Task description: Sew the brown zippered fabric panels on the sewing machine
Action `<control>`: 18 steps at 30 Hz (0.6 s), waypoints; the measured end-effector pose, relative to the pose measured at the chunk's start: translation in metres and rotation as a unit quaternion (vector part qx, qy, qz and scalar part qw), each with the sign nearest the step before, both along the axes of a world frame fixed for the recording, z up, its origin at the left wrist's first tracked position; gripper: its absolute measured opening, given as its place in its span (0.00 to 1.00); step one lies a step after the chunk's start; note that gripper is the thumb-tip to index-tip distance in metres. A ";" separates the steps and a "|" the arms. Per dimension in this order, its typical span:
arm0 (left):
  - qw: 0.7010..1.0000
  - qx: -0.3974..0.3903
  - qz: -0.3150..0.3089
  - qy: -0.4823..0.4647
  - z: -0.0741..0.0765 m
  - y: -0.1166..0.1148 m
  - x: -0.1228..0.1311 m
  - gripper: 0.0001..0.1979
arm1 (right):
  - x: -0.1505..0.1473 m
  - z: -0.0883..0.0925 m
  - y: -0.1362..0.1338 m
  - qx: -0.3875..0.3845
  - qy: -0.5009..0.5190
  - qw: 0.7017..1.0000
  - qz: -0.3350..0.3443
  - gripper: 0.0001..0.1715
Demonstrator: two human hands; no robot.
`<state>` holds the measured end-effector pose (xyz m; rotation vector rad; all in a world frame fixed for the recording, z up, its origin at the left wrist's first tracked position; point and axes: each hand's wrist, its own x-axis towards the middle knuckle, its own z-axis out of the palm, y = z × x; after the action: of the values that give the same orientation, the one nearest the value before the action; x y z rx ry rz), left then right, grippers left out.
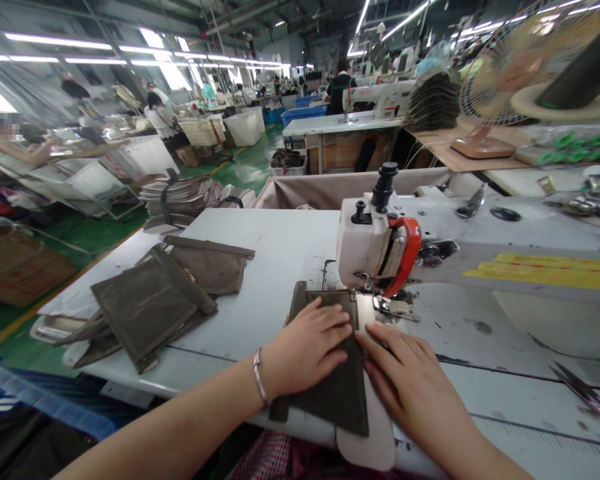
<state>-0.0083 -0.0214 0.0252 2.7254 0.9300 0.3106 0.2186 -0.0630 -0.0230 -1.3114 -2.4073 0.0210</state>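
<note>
A dark olive fabric panel point(347, 400) lies on the bed of a white sewing machine point(360, 247), its far right corner at the presser foot. My left hand point(313, 347) lies flat on the panel with the fingers spread; a silver bracelet circles that wrist. Along the panel's right edge rests my right hand point(405, 370), fingers stretched out, fingertips touching the edge and the machine bed. An orange guard point(405, 257) covers part of the machine head. Left of the hands, several similar fabric pieces point(150, 300) are piled on the table point(275, 247).
Scissors point(587, 393) lie at the right edge. Behind the table are a cloth-lined bin point(305, 190) and tied stacks of panels point(180, 200). A fan point(510, 73) stands at back right. A blue crate point(40, 393) is at lower left. Other people work at machines farther off.
</note>
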 end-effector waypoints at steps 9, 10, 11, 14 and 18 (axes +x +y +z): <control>0.994 -0.007 -0.090 -0.061 -0.014 -0.063 -0.011 0.11 | -0.001 0.002 -0.002 0.016 0.008 1.000 0.004 0.23; 0.993 -0.008 -0.094 -0.065 -0.016 -0.060 -0.011 0.11 | -0.001 0.002 -0.002 0.016 0.008 1.000 0.005 0.23; 0.993 -0.009 -0.096 -0.064 -0.017 -0.056 -0.011 0.12 | -0.001 0.001 -0.002 0.016 0.006 1.000 0.005 0.23; 0.993 -0.007 -0.102 -0.056 -0.019 -0.046 -0.012 0.12 | 0.000 0.000 -0.001 0.012 0.002 1.000 0.005 0.24; 0.991 0.023 -0.108 -0.072 -0.021 -0.034 -0.010 0.12 | 0.001 -0.002 -0.001 0.011 0.001 1.000 0.005 0.23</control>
<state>-0.0182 -0.0558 0.0041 2.7692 0.5922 0.4828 0.2198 -0.0636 -0.0249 -1.2889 -2.4054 -0.0019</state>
